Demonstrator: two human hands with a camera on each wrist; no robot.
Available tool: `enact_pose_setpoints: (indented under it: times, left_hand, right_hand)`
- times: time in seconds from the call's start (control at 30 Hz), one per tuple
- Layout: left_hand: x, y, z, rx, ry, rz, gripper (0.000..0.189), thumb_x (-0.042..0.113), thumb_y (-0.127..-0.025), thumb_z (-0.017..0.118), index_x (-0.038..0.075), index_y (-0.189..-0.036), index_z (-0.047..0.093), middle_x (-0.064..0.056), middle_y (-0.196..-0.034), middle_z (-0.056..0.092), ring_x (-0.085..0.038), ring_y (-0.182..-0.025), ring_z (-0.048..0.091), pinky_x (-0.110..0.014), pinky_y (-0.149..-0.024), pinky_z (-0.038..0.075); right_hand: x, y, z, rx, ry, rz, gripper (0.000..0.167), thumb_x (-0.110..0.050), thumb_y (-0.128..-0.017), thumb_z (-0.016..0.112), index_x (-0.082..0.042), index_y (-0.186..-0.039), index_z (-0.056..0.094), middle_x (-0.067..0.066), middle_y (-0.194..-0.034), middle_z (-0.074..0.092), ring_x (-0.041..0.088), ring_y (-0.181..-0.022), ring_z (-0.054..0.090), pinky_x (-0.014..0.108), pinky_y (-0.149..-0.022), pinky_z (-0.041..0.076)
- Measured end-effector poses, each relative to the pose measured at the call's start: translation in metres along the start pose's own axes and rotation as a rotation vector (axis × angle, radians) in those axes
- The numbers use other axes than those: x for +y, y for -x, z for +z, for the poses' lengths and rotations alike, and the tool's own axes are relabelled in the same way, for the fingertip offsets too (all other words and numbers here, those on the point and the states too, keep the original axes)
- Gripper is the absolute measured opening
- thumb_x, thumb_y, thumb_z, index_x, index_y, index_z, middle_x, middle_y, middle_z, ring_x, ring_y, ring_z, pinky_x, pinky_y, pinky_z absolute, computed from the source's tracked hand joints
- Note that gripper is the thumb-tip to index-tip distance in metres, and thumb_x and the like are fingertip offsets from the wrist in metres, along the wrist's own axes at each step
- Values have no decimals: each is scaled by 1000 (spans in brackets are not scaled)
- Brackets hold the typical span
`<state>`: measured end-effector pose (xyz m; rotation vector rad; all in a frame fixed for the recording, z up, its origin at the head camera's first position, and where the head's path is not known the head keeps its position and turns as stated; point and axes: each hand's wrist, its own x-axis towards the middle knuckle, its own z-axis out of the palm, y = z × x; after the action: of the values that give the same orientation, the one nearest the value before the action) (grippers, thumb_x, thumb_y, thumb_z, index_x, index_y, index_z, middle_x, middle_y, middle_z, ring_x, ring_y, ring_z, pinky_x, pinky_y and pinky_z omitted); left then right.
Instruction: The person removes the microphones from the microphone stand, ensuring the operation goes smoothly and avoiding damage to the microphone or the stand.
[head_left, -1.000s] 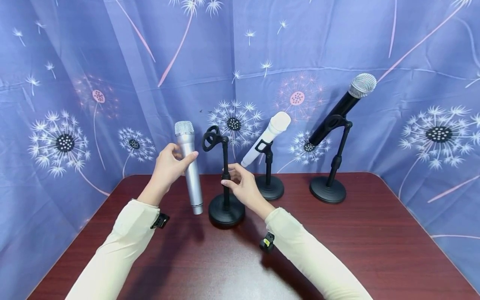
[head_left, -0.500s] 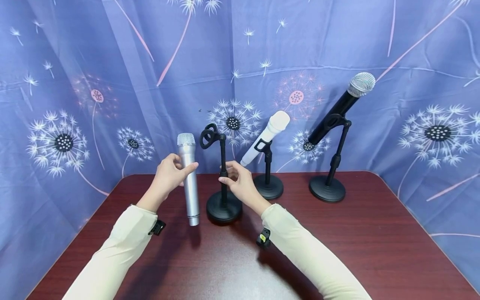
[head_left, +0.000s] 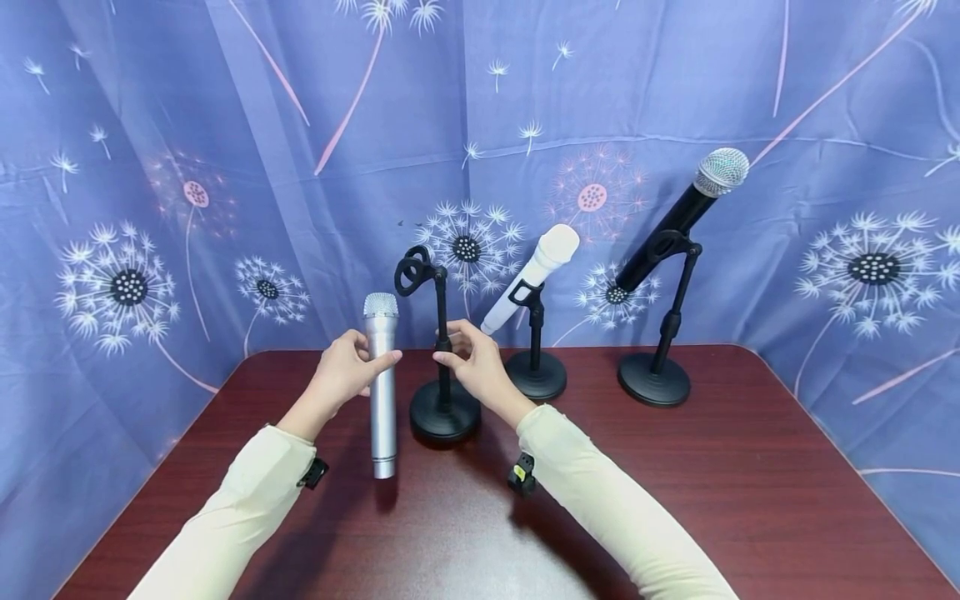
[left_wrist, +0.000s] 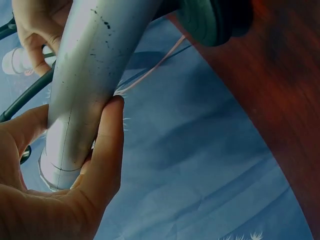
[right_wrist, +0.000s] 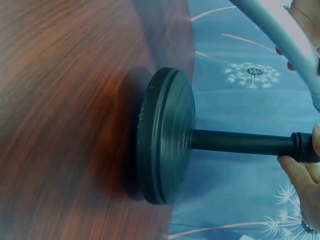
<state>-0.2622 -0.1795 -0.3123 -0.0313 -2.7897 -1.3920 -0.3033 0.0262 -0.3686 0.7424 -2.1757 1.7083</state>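
Note:
My left hand (head_left: 343,375) holds a silver microphone (head_left: 383,417) by its upper body, thumb across the front. The microphone stands near upright, its mesh head on top and its tail end above its shadow. Beside it is a black microphone stand (head_left: 444,412) with a round base and a clip (head_left: 414,270) that holds nothing. The fingers of my right hand (head_left: 480,368) pinch the collar on the stand's pole. In the left wrist view, fingers and thumb wrap the silver barrel (left_wrist: 95,75). The right wrist view shows the stand's base (right_wrist: 172,145) close over the tabletop.
Just right of my right hand, a white microphone (head_left: 531,275) leans in the clip of a second stand (head_left: 537,377). Farther right, a black microphone (head_left: 667,229) with a silver head sits tilted in a third stand (head_left: 654,380). A blue dandelion-print curtain (head_left: 315,208) hangs behind the red-brown table (head_left: 750,483).
The silver microphone has come down and nearer to me, turning slightly more upright in my left hand. My right hand and the stand it grips have shifted slightly left.

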Motion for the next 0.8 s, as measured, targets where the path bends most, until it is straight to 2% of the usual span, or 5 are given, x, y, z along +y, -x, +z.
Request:
enact_pose_setpoints:
  times: [0.23, 0.4, 0.6, 0.8]
  left_hand:
    - [-8, 5, 5, -14, -12, -13, 51, 30, -88, 69, -7, -112, 44, -27, -107, 59, -27, -81, 65, -38, -63, 58]
    - [-16, 8, 11, -21, -26, -29, 49, 28, -87, 70, -7, -110, 45, -26, -105, 61, -25, -78, 65, -37, -60, 57]
    - [-25, 12, 19, -34, -59, -37, 44, 25, -86, 72, -6, -104, 46, -24, -95, 64, -21, -66, 65, -37, -56, 57]
    - [-33, 17, 25, -59, -76, -50, 45, 27, -86, 72, -6, -104, 47, -21, -93, 61, -22, -68, 64, -38, -57, 57]
  right_hand:
    - [0, -4, 2, 19, 18, 13, 32, -2, -83, 73, -1, -114, 62, 13, -93, 71, 21, -77, 66, 25, -60, 51]
    - [1, -6, 5, 39, 16, -5, 31, 1, -82, 73, -3, -112, 63, 14, -92, 70, 23, -77, 66, 27, -61, 52]
    - [3, -9, 8, 32, -13, 25, 32, 1, -83, 72, 0, -114, 62, 15, -92, 70, 23, -79, 67, 28, -62, 55]
    - [3, -12, 10, 36, -5, 38, 32, -1, -84, 72, -3, -114, 63, 13, -94, 70, 23, -83, 67, 28, -65, 55]
